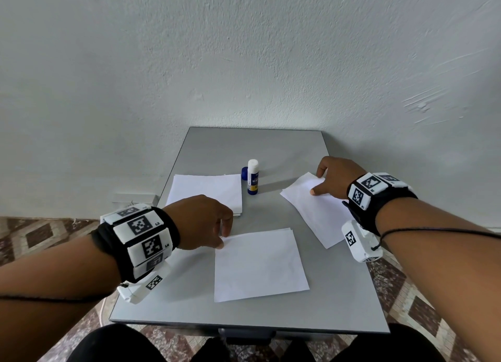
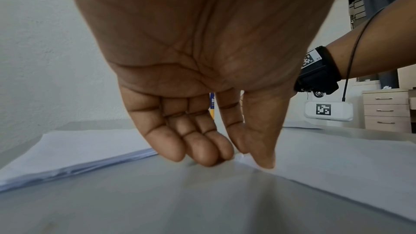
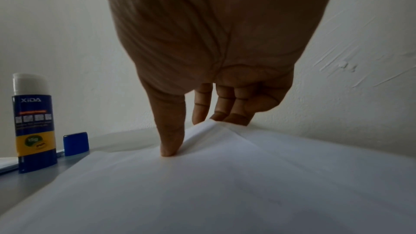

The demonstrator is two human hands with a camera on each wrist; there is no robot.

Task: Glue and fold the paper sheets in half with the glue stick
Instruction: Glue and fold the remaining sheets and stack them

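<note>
A white sheet (image 1: 260, 265) lies flat at the table's centre front. My left hand (image 1: 222, 241) is at its far left corner. In the left wrist view the thumb and index finger (image 2: 252, 157) pinch that corner, and the other fingertips touch the table. A second white sheet (image 1: 315, 212) lies askew at the right. My right hand (image 1: 317, 184) holds it: the thumb (image 3: 170, 147) presses on it and the fingertips hook its raised far edge (image 3: 211, 122). The uncapped glue stick (image 1: 253, 181) stands upright between the hands, apart from both, its blue cap (image 1: 244, 173) beside it.
A stack of white sheets (image 1: 206, 192) lies at the back left of the grey table (image 1: 189, 302), just beyond my left hand. The table is small and butts against a white wall (image 1: 244, 63). Patterned floor tiles (image 1: 40, 234) show on both sides.
</note>
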